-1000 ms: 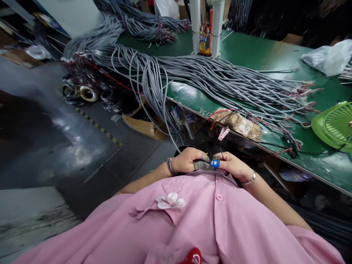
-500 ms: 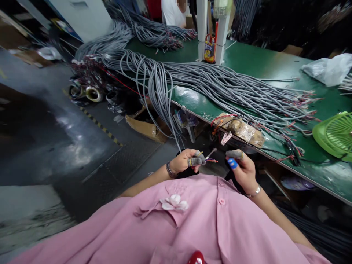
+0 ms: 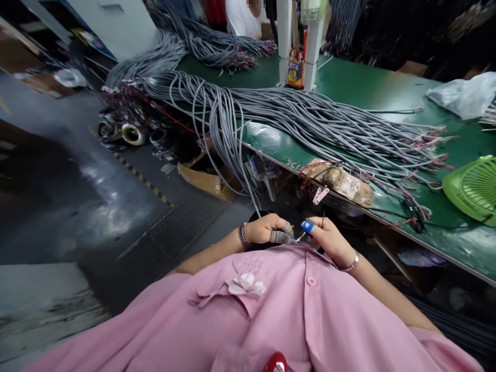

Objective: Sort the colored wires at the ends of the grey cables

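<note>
My left hand (image 3: pixel 265 230), with grey covers on its fingertips, pinches the end of a grey cable just in front of my pink shirt. Thin coloured wires (image 3: pixel 306 245) fan out of that end toward the right. A pale strand from the same end runs up to my right hand (image 3: pixel 330 241), whose thumb wears blue tape. The right thumb and fingers are closed on this strand. A large bundle of grey cables (image 3: pixel 294 111) lies along the green table (image 3: pixel 267 136), and some of its lengths hang over the edge toward my left hand.
Along the table edge are a tape-wrapped block (image 3: pixel 344 183) and a pink clip (image 3: pixel 321 195). A green fan (image 3: pixel 475 183) stands at right. Below, an open cardboard box (image 3: pixel 207 181) sits on the floor. A person in white (image 3: pixel 244 19) is behind the table.
My right hand has moved left, up to the cable end, and its fingers have closed on the pale strand. My left hand has shifted slightly, still holding the cable.
</note>
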A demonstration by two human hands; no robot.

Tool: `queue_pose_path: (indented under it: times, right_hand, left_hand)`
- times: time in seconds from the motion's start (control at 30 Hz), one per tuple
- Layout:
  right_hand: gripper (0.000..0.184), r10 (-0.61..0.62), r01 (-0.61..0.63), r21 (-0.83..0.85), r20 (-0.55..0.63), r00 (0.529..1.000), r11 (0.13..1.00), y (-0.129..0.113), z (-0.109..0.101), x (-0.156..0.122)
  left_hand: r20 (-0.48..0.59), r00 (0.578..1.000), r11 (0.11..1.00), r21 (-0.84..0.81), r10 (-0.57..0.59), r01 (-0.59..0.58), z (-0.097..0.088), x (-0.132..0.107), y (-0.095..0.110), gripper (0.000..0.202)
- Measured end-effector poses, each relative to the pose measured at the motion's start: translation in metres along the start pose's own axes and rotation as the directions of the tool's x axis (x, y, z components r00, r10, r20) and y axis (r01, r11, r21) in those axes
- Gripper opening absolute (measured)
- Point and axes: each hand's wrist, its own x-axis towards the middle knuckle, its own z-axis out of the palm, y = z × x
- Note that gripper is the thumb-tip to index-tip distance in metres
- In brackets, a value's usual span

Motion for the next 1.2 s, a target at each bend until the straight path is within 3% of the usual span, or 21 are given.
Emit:
queue_pose_path:
  times: [0.1,0.2,0.33,0.47,0.7,0.93,1.2]
  right_hand:
    - [0.049,0.082,-0.038,0.161,-0.273,0.959,0.986,0.012,-0.014,0.006]
    - [0.051,0.068,0.08,0.31,-0.441,0.895,0.947,0.02,-0.036,0.013]
    - [0.052,0.074,0.087,0.366,-0.404,0.912,0.926,0.023,-0.052,0.024]
    - [0.054,0.091,0.045,0.403,-0.312,0.946,0.914,0.022,-0.052,0.043]
    - [0.05,0.086,0.095,0.49,-0.335,0.938,0.866,0.02,-0.043,0.06]
    - [0.047,0.171,0.094,0.669,-0.319,0.932,0.737,0.017,-0.038,0.068]
    - [0.046,0.108,0.203,0.62,-0.426,0.898,0.758,0.022,-0.036,0.074]
  left_hand:
    - [0.044,0.996,0.988,0.134,0.074,-0.079,-0.007,0.006,0.009,0.045]
    - [-0.056,0.989,0.972,0.201,0.134,-0.12,-0.012,0.011,0.011,0.044]
    - [-0.249,0.949,0.969,0.202,0.192,-0.143,-0.015,0.026,0.003,0.043]
    - [-0.333,0.927,0.983,0.122,0.174,-0.14,-0.016,0.049,-0.007,0.043]
    - [-0.33,0.937,0.994,0.06,0.11,-0.096,-0.021,0.074,-0.017,0.042]
    - [-0.342,0.936,0.996,-0.005,0.085,-0.092,-0.02,0.078,-0.021,0.041]
    - [-0.297,0.952,0.997,0.03,0.076,-0.07,-0.015,0.08,-0.024,0.045]
